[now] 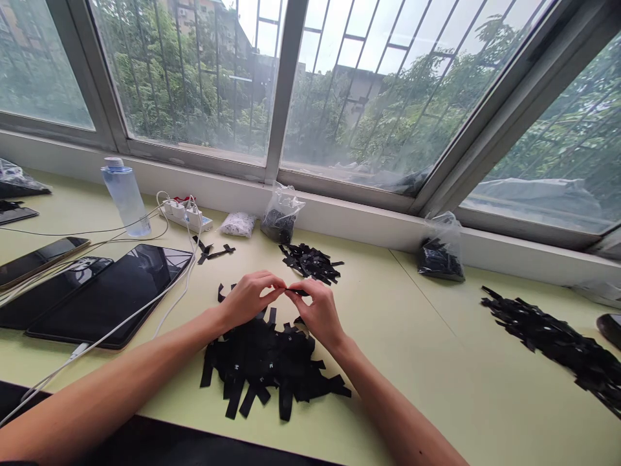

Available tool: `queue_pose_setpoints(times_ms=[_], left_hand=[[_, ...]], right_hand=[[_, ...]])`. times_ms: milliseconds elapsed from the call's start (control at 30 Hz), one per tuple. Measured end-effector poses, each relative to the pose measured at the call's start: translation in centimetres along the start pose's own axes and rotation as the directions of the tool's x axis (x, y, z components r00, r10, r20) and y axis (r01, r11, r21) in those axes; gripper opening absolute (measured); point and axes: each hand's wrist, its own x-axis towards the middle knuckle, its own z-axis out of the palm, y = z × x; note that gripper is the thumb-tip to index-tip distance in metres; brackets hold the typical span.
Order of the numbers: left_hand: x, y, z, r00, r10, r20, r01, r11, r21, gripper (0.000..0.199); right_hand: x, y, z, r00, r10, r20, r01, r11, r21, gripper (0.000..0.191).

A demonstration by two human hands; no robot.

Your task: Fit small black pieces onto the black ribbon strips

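Observation:
My left hand (pixel 253 296) and my right hand (pixel 317 309) meet fingertip to fingertip above the table, both pinched closed. Between them is a small black fabric strip (pixel 299 292), mostly hidden by the fingers. Right below the hands lies a large heap of black fabric strips (pixel 266 369); a few carry a small white letter M. Beyond my hands sits a smaller pile of black strips (pixel 310 260). Several loose black strips (pixel 208 251) lie to the left of it.
On the left lie a tablet (pixel 111 298), phones (pixel 41 259) and white cables, with a water bottle (pixel 126 197) and power strip (pixel 187 213) behind. Bags (pixel 281 217) (pixel 441 249) stand along the window wall. More strips (pixel 553 340) are piled at right on the table (pixel 412 362).

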Motion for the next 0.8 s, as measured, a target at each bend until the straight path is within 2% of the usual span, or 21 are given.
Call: queue_pose_setpoints(times_ms=[400,567,800], left_hand=[[0.05,0.27,-0.03,1.0,-0.025,-0.007,0.025,1.0,0.003,0.009],[0.0,0.1,0.13,0.997,-0.061,0.036,0.062,0.998,-0.028,0.008],[0.21,-0.15,-0.59,0.995,-0.047,0.09,0.06,0.988,-0.143,0.014]], right_hand=[[-0.02,0.11,0.08,1.0,0.007,-0.017,-0.007,1.0,0.006,0.008],[-0.05,0.07,0.11,1.0,-0.006,-0.028,0.006,1.0,0.004,0.007],[-0.05,-0.07,-0.18,0.999,-0.028,-0.042,0.03,0.997,0.067,0.007]])
